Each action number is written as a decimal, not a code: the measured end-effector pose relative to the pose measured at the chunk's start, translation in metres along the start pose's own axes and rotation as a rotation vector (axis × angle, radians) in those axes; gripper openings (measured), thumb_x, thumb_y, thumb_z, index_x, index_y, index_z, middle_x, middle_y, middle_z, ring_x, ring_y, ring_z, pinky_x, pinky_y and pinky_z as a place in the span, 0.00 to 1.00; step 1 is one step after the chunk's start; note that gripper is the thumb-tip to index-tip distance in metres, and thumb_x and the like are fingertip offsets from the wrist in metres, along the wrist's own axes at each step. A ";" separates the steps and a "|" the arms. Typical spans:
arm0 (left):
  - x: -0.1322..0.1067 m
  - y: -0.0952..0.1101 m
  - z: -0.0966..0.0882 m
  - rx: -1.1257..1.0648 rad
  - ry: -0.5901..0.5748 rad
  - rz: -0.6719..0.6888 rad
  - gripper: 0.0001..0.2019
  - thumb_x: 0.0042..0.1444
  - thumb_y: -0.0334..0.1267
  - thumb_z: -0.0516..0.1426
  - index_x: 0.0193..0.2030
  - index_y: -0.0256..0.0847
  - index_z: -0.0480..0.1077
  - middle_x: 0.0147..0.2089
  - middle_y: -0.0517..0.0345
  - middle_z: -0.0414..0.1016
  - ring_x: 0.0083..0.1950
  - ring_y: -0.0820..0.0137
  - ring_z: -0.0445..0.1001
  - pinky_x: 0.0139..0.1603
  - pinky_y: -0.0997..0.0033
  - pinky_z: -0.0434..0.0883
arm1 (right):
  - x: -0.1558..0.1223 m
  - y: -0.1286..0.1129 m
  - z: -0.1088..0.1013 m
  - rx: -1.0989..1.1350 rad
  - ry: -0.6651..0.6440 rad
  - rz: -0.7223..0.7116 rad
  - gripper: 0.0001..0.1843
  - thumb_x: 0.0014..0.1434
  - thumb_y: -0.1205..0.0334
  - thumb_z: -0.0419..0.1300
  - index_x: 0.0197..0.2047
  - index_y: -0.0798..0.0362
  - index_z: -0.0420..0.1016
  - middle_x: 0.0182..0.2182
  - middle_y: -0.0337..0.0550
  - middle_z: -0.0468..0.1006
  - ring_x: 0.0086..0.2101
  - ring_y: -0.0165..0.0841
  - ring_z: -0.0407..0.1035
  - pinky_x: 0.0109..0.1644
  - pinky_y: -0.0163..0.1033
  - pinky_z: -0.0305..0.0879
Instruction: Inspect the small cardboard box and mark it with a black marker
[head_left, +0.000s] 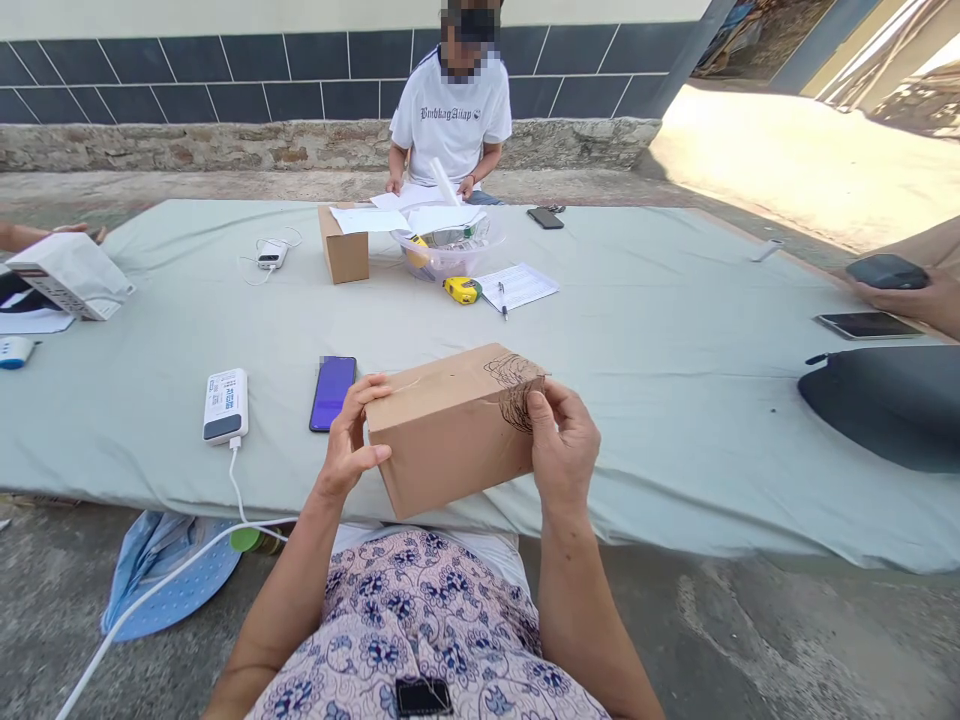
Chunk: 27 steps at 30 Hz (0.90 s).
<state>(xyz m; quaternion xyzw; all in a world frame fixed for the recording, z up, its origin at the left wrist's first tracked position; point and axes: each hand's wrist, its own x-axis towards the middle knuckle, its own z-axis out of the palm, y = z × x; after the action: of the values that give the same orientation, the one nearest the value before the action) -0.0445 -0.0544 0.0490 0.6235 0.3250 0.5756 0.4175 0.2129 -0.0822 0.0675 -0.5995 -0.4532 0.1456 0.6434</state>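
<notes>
Between my hands is a brown cardboard box [454,435], tilted over the near edge of the table. Dark scribbled lines mark its right end. My left hand [352,440] grips the left end, thumb on the front face and fingers on the top edge. At the right end my right hand [561,435] pinches the corner, thumb in front; its other fingers are partly hidden. A phone [333,393] with a purple-blue screen lies just beyond my left hand. Left of it rests a white power bank [226,405] with a cable plugged in.
Across the cloth-covered table [675,400] a person in a white shirt [454,115] handles papers. Nearby are a plastic basin [442,262], another cardboard box [346,255], a yellow tape measure [462,290] and a pen on paper. At right lies a black cap [885,405]; other people's hands show at both sides.
</notes>
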 end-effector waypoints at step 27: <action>-0.003 -0.002 0.051 -0.574 0.557 -0.617 0.29 0.44 0.58 0.68 0.50 0.48 0.74 0.54 0.55 0.76 0.46 0.66 0.76 0.36 0.73 0.72 | -0.031 0.012 0.027 0.052 -0.348 0.165 0.67 0.51 0.34 0.68 0.77 0.37 0.26 0.77 0.60 0.42 0.73 0.55 0.48 0.66 0.65 0.63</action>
<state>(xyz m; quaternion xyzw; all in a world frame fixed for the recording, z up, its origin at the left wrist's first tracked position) 0.0053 -0.0634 0.0462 0.1812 0.4219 0.6360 0.6202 0.1797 -0.0842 0.0407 -0.5837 -0.5030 0.3111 0.5563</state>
